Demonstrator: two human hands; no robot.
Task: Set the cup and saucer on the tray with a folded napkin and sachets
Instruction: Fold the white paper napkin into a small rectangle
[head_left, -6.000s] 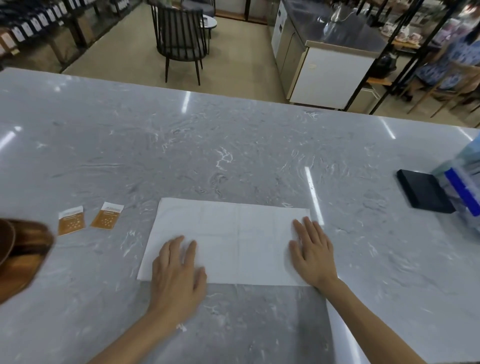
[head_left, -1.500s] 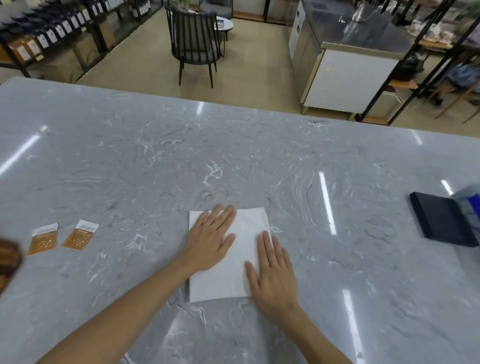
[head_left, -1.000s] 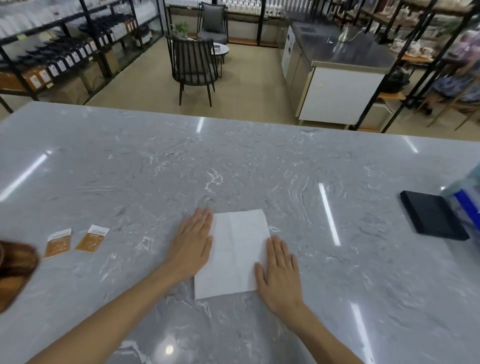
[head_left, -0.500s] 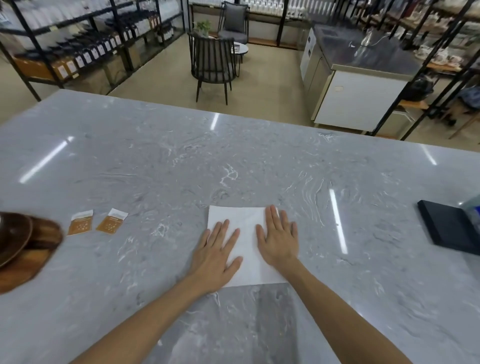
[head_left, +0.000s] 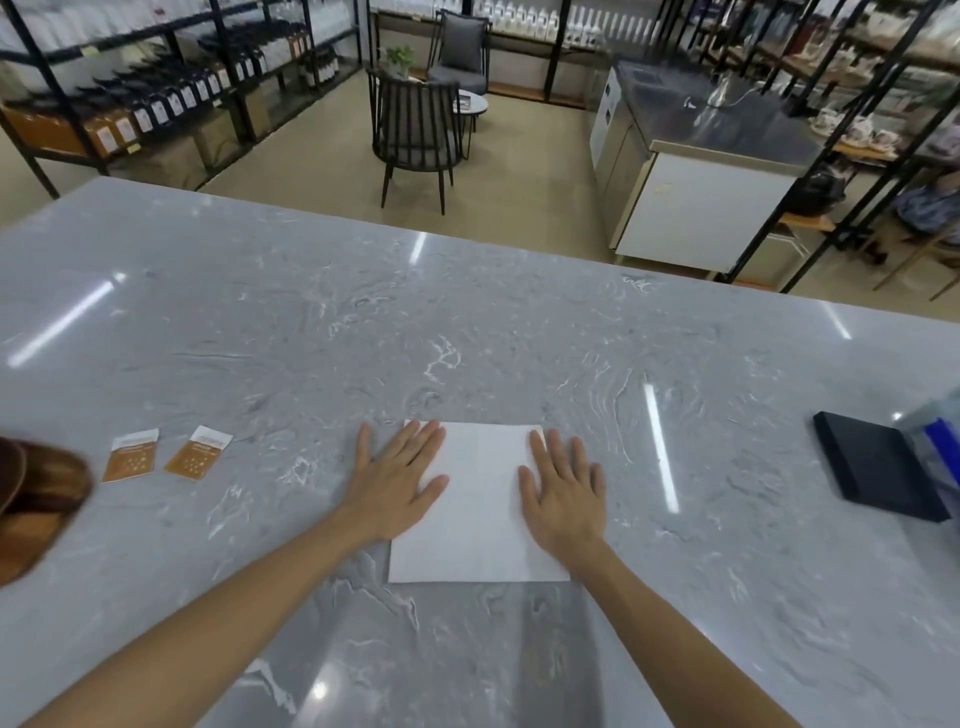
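A white napkin (head_left: 478, 514), folded into a small square, lies flat on the grey marble counter (head_left: 467, 353) in front of me. My left hand (head_left: 397, 480) rests flat on its left edge, fingers spread. My right hand (head_left: 563, 491) lies flat on its right edge in the same way. Two orange-and-white sachets (head_left: 166, 457) lie side by side on the counter to the left. At the far left edge a brown wooden tray (head_left: 36, 512) shows in part, with a dark round saucer-like rim on it. No cup is in view.
A black flat pad (head_left: 878, 470) lies at the right of the counter, beside a clear container with a blue label (head_left: 940, 441). Beyond the far counter edge are a dark chair (head_left: 415, 135), shelving and a steel-topped cabinet (head_left: 701, 171).
The napkin went from a wide rectangle to a small square. In the last half second both hands slid apart from the napkin's middle to its left and right edges.
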